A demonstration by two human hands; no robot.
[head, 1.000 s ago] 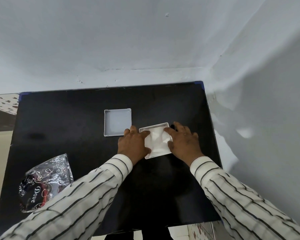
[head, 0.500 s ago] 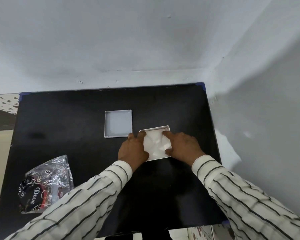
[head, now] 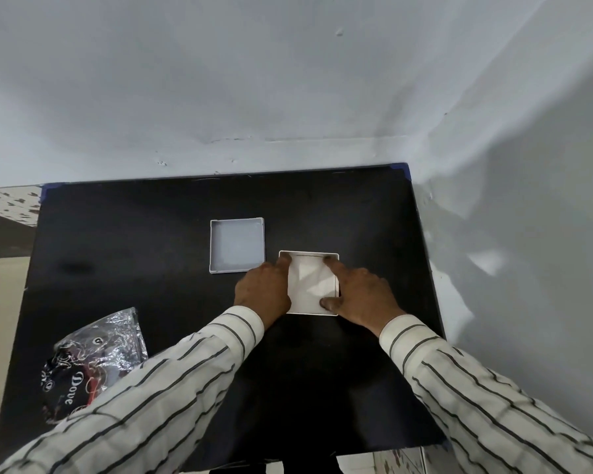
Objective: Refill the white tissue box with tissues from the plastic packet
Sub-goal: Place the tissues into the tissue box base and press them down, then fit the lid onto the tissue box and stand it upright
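Observation:
A square white tissue box (head: pixel 309 308) sits right of centre on the black table, filled with folded white tissues (head: pixel 310 283). My left hand (head: pixel 264 292) lies along the box's left side, its index fingertip on the far left corner. My right hand (head: pixel 356 295) lies on the right side, index finger reaching to the far right corner and thumb pressing on the tissues near the front right. The box's white lid (head: pixel 237 245) lies upturned just to the far left of the box. The crumpled plastic packet (head: pixel 89 360) lies at the front left.
The black table (head: pixel 151 302) stands in a corner, with pale walls (head: pixel 288 80) behind it and along its right side. My striped sleeves (head: pixel 476 388) cross the table's front half. A speckled floor (head: pixel 7 203) shows past the left edge.
The box has turned to sit square with the table. Both index fingers have stretched to its far corners, and the tissues lie flatter inside.

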